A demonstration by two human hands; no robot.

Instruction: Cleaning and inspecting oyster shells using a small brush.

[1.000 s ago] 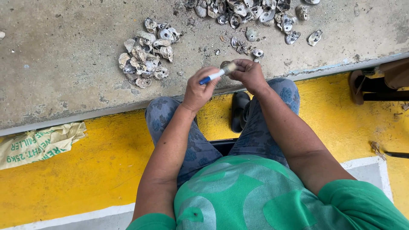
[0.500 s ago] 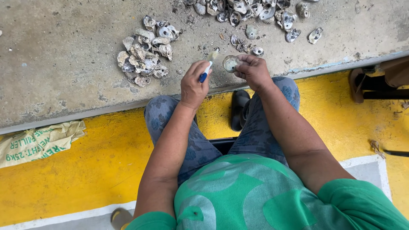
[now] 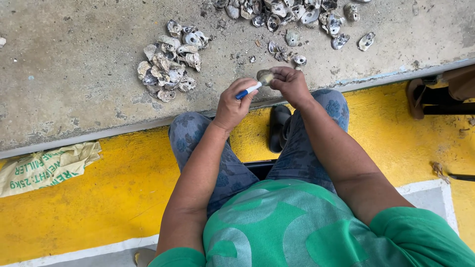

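Gripping a small knife (image 3: 249, 90) with a blue handle, the left hand (image 3: 232, 105) points its tip at the oyster (image 3: 264, 76), which the right hand (image 3: 291, 84) pinches steady above the concrete edge (image 3: 74, 99), near the shell pile (image 3: 168, 62).

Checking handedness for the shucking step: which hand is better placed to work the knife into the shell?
Left, probably. The left hand already grips the blue-handled knife with its tip at the oyster, which the right hand holds steady over the concrete ledge.
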